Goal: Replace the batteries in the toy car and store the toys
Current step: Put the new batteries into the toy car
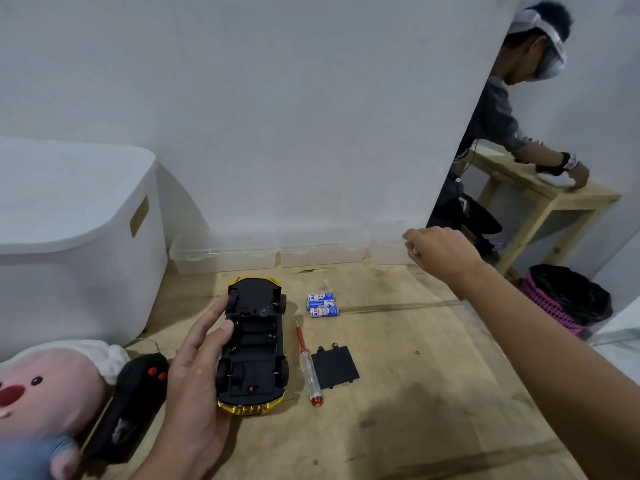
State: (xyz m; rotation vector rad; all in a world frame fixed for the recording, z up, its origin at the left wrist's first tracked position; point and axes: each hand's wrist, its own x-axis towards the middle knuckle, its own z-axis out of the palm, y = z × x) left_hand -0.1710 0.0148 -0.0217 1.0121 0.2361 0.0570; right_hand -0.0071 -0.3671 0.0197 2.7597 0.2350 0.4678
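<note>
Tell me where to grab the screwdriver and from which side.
Pinch the screwdriver by its clear handle, coming from above with fingers across its width. It lies flat on the wooden surface, handle nearest, between the toy car and the battery cover, so space beside it is tight.

Bare floor (433,358) lies open right of the battery cover (335,367); the white bin (76,220) blocks the left

A gold toy car (252,344) lies upside down, battery bay open and empty. Its black cover (335,367) lies to the right. Blue batteries (322,304) sit farther back.
</note>
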